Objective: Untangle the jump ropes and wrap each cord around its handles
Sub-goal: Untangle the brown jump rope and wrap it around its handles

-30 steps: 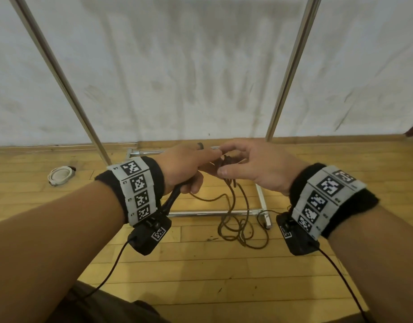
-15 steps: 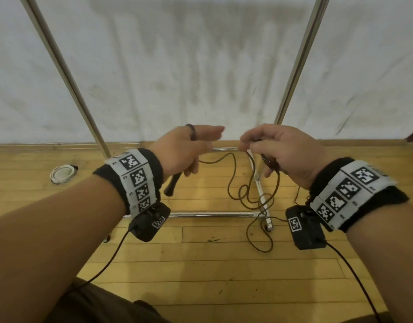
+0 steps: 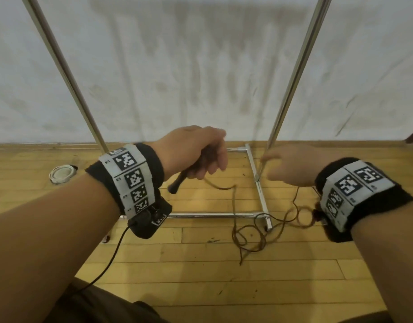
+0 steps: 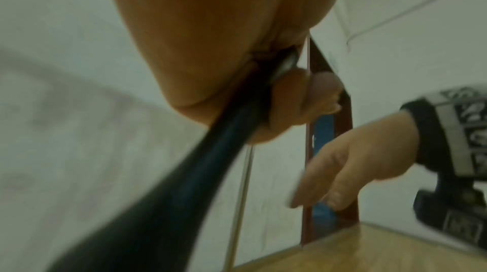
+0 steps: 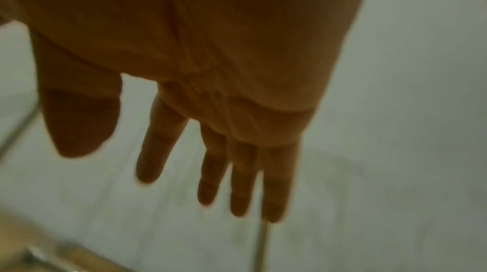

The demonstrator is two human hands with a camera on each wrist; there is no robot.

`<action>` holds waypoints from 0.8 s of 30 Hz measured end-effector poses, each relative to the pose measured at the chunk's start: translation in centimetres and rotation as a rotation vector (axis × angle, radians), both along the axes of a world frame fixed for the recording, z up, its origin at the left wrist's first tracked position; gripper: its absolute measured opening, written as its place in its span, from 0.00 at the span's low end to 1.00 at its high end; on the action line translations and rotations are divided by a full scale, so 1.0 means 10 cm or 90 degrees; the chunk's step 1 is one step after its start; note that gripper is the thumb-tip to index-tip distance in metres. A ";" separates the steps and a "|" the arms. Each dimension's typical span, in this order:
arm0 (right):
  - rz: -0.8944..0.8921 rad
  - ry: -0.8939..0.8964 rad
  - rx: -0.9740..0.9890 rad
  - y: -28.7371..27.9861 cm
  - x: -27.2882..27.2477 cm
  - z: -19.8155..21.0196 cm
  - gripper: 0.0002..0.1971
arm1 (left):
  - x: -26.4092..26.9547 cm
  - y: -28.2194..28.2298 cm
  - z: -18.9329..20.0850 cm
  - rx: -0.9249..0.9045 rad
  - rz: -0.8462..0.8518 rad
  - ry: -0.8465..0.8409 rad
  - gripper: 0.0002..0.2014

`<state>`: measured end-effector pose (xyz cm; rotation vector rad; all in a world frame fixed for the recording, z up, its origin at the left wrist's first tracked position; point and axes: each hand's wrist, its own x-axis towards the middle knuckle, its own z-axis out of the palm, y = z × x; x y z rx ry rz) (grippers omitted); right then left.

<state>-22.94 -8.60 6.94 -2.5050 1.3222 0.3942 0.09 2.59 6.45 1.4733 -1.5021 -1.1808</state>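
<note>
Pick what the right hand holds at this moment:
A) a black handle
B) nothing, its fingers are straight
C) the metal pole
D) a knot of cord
B: the right wrist view shows the right hand with fingers extended and bare, while the left hand holds the black handle.

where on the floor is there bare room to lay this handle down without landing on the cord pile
Bare boards lie inside the metal frame, between its rails and left of the hanging cord, and nearer you below the front rail. Crowded: the cord pile around the frame's right corner. The left hand holds the handle; the right hand is open.
</note>
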 end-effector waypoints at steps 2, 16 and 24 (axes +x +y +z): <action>0.086 -0.259 0.140 0.14 0.15 0.01 0.28 | -0.06 0.01 0.08 -0.007 -0.095 0.061 0.27; -0.033 -0.121 0.155 0.15 -0.06 -0.69 0.17 | 0.48 0.03 0.43 -0.342 0.599 0.104 0.22; -0.007 -0.388 0.271 0.32 0.39 -0.03 0.10 | -0.08 0.06 -0.03 -0.029 0.046 -0.142 0.17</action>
